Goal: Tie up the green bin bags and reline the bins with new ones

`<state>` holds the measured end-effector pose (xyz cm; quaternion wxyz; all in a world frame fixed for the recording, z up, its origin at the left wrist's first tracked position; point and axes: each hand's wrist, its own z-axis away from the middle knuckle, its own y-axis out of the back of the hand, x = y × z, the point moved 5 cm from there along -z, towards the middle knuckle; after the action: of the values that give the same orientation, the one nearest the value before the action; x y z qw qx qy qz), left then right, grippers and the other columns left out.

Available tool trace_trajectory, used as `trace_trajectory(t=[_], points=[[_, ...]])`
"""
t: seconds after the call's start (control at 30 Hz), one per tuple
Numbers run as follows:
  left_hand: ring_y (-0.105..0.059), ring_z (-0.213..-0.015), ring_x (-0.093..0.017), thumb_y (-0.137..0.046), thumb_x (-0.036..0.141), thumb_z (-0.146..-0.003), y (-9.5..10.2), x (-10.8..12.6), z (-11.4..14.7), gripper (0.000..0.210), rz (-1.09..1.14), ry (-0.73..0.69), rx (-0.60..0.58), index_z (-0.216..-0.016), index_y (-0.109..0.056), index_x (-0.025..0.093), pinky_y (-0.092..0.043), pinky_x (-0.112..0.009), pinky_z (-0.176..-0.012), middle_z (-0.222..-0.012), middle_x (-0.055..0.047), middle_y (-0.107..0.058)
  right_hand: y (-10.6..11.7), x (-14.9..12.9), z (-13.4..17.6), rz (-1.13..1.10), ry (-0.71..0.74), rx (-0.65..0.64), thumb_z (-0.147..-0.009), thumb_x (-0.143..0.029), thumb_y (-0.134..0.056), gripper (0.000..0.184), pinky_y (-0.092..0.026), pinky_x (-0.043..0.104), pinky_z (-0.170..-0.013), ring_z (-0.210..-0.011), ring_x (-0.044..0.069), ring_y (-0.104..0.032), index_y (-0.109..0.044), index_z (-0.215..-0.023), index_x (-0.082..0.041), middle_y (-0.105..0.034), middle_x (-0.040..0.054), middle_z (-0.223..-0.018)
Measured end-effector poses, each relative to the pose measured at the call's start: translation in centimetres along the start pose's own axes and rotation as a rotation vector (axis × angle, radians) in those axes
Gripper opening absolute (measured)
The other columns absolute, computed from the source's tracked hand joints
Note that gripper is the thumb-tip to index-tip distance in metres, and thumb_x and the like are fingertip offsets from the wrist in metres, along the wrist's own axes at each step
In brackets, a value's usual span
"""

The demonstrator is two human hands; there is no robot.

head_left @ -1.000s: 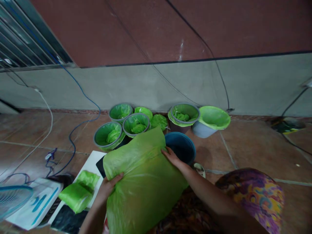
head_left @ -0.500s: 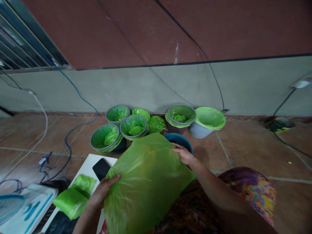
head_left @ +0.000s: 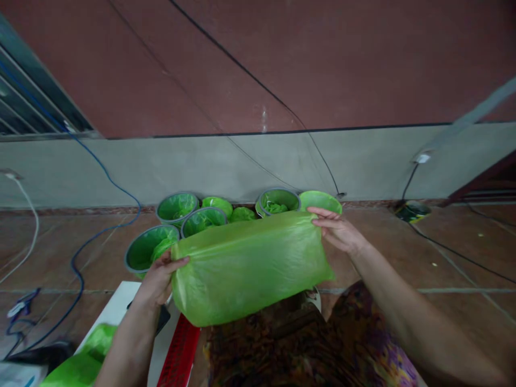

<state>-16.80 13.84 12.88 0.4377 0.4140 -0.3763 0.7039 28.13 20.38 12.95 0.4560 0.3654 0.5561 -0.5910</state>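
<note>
A translucent green plastic bag [head_left: 250,269] is stretched wide between my hands, above my lap. My left hand [head_left: 161,274] pinches its upper left corner, thumb on top. At the upper right corner my right hand [head_left: 336,228] grips the edge between thumb and fingers. Behind the bag stand several bins lined with green bags: a bin at the near left [head_left: 145,250], one at the back left [head_left: 177,207], one in the middle [head_left: 203,217] and a grey-rimmed one [head_left: 278,200]. A pale bin [head_left: 322,200] with a green liner is partly hidden by my right fingers.
Left of my lap, a white surface [head_left: 115,303] carries folded green bags [head_left: 88,357] and a dark phone [head_left: 163,320], mostly hidden by my forearm. A red slotted object [head_left: 179,349] lies beside it. A blue cable [head_left: 78,269] runs over the tiled floor.
The bag has gone from hanging loose and tilted to being pulled taut, nearly level. My hands have moved farther apart, the right one rising. The view has shifted to the right.
</note>
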Motion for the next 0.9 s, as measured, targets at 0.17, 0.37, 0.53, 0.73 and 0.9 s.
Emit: trace_trajectory(t=[0.17,0.37,0.53,0.73,0.9], points=[[-0.070,-0.074,-0.013,-0.083,0.003,-0.047,-0.9,3.0,-0.5,0.091,-0.028,-0.160,0.008,-0.130,-0.054,0.027,-0.059,-0.022,-0.065,-0.110,-0.002,-0.069,0.6,-1.2,1.0,0.034,-0.018,-0.087,-0.063,-0.014,-0.079,0.047,-0.052,0.022,-0.078,-0.085,0.010,-0.067,-0.073,-0.107,-0.030,-0.074,-0.0034,-0.099],[-0.065,-0.105,-0.024,-0.089,0.024,-0.047,-1.2,5.3,-0.4,0.087,-0.263,-0.380,-0.076,-0.129,-0.060,0.025,-0.057,-0.029,-0.081,-0.134,-0.009,-0.058,0.8,-1.4,1.4,0.158,-0.081,-0.127,-0.062,-0.021,-0.082,0.043,-0.052,0.025,-0.077,-0.083,0.013,-0.068,-0.074,-0.104,-0.025,-0.075,0.0000,-0.095],[-0.043,-0.135,-0.032,-0.080,0.046,-0.058,-0.7,5.5,-1.3,0.051,-0.726,-0.626,-0.105,-0.101,-0.074,0.020,-0.041,-0.041,-0.109,-0.143,-0.011,-0.049,1.2,-2.1,1.3,0.302,-0.084,-0.110,-0.062,-0.025,-0.082,0.039,-0.053,0.029,-0.072,-0.076,0.016,-0.068,-0.075,-0.100,-0.019,-0.076,0.0041,-0.089],[-0.055,-0.122,-0.033,-0.065,0.039,-0.067,-0.5,4.7,-2.2,0.038,-1.083,-0.717,-0.078,-0.096,-0.072,0.016,-0.042,-0.045,-0.108,-0.145,-0.014,-0.047,0.8,-2.4,0.9,0.612,0.027,-0.022,-0.059,-0.016,-0.078,0.037,-0.054,0.031,-0.064,-0.064,0.017,-0.064,-0.076,-0.096,-0.019,-0.073,0.0021,-0.076],[-0.061,-0.112,-0.030,-0.056,0.033,-0.071,-1.6,5.0,-1.3,0.023,-1.182,-0.789,-0.056,-0.082,-0.071,0.018,-0.042,-0.043,-0.107,-0.133,-0.013,-0.058,-0.6,-3.6,1.6,1.149,0.317,0.189,-0.071,-0.010,-0.065,0.023,-0.051,0.036,-0.084,-0.077,0.020,-0.064,-0.076,-0.089,-0.020,-0.071,0.0062,-0.089]])
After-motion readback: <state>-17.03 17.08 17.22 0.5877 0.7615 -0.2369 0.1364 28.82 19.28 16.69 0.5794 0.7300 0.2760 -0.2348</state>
